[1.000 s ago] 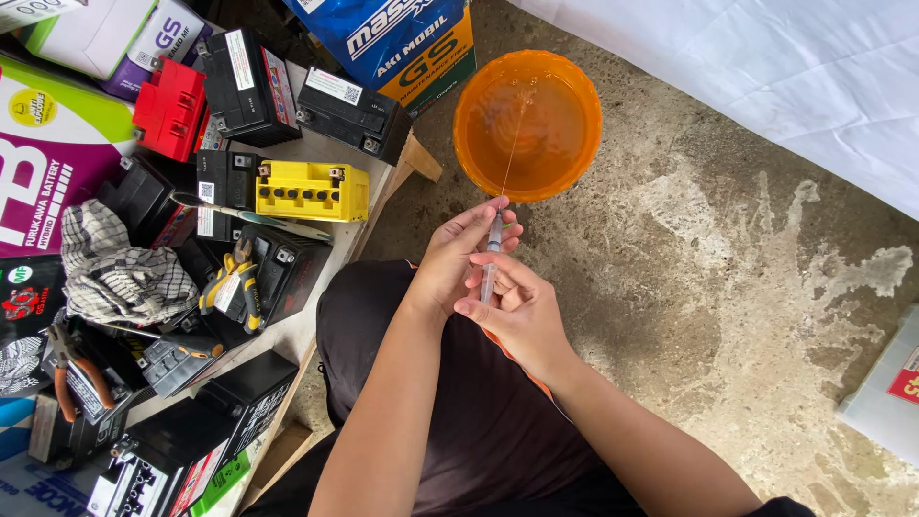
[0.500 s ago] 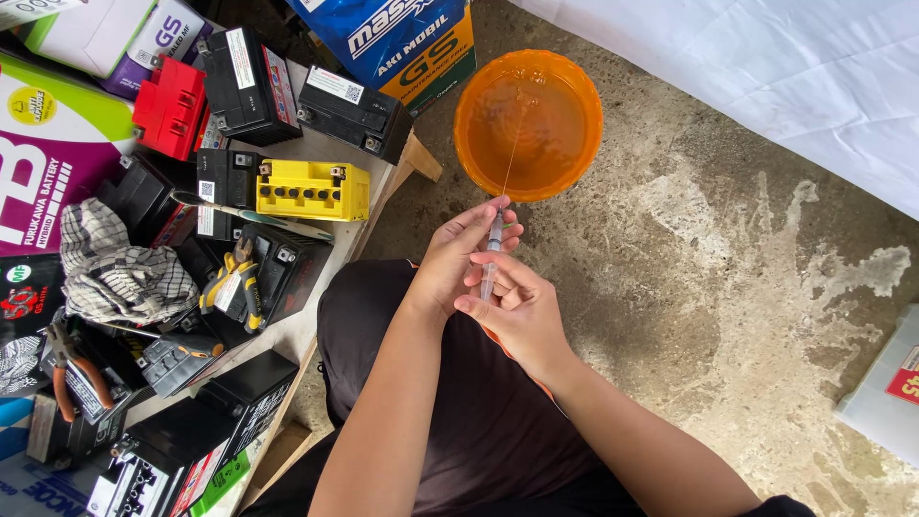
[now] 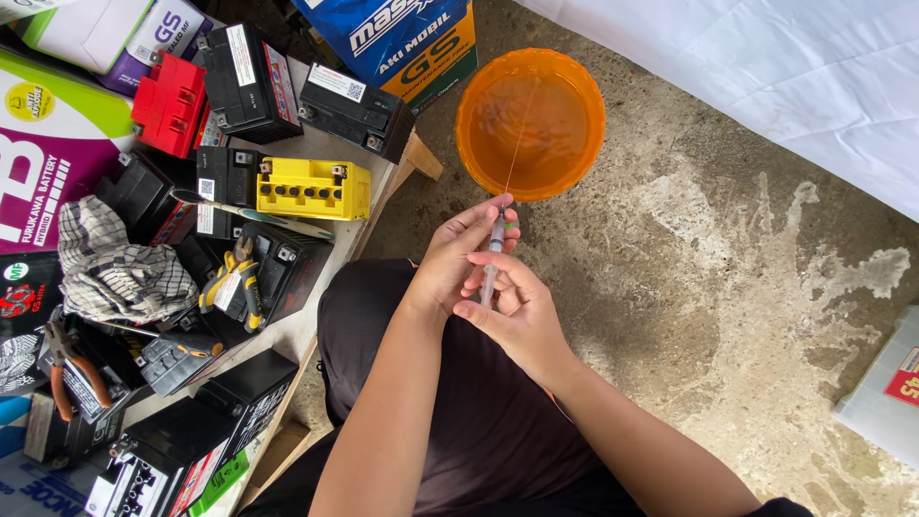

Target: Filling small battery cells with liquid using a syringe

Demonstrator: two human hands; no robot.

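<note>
Both hands on the syringe (image 3: 492,257) just short of the orange basin (image 3: 476,134): left hand (image 3: 458,257) pinches the barrel, right hand (image 3: 518,312) w/ fingers curled round the plunger end — light, stiff, prob wet-slippery plastic, so I grip mid-barrel

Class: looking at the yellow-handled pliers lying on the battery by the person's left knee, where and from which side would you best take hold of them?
Probably by the two yellow handles of the pliers, coming straight down from above. They lie flat on a black battery with the handles spread, bare and clear of the checked cloth, so fingers could likely close around both.
</note>
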